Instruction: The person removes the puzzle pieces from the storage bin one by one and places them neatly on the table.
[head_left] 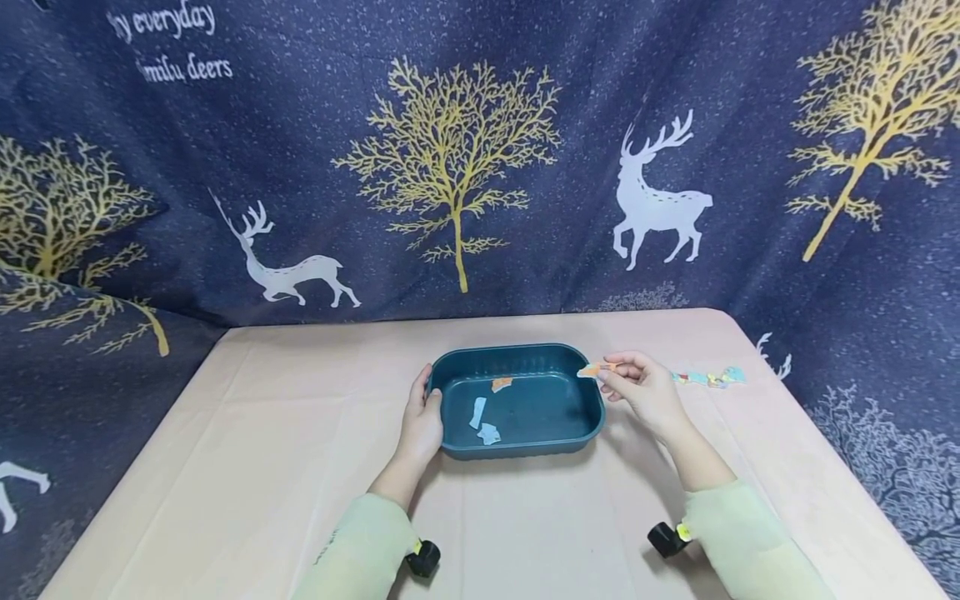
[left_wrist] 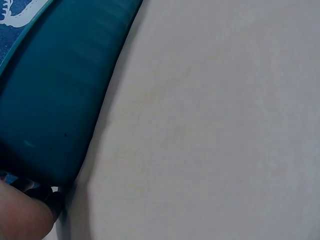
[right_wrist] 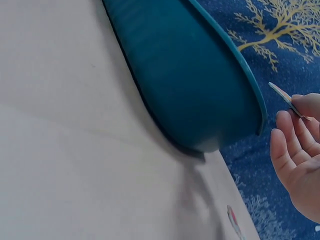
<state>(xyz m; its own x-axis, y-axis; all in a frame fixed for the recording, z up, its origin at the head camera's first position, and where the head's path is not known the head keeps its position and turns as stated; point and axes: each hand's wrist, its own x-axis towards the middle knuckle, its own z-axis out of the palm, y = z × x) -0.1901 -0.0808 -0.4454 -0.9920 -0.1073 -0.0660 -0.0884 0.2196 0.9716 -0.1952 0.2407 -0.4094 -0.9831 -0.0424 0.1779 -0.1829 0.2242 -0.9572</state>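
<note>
A dark teal plastic basin (head_left: 525,450) with rounded corners stands on the table. My left hand (head_left: 424,421) grips its left end, thumb near the rim and fingers along the outer wall. Over the basin's right rim, my right hand (head_left: 637,392) pinches a thin, irregular orange piece (head_left: 592,370) with a pale edge, resembling a jigsaw piece, between thumb and fingers. On the basin floor lie an orange piece (head_left: 502,384), a light blue strip (head_left: 477,412) and a light blue piece (head_left: 489,434). In the left wrist view only part of the left hand (left_wrist: 22,215) shows.
Right of my right hand, several colourful flat pieces (head_left: 712,378) lie in a row on the table, partly hidden by the hand. A pale cloth covers the table (head_left: 285,467). Behind it hangs a dark blue curtain (head_left: 525,250) with trees and deer.
</note>
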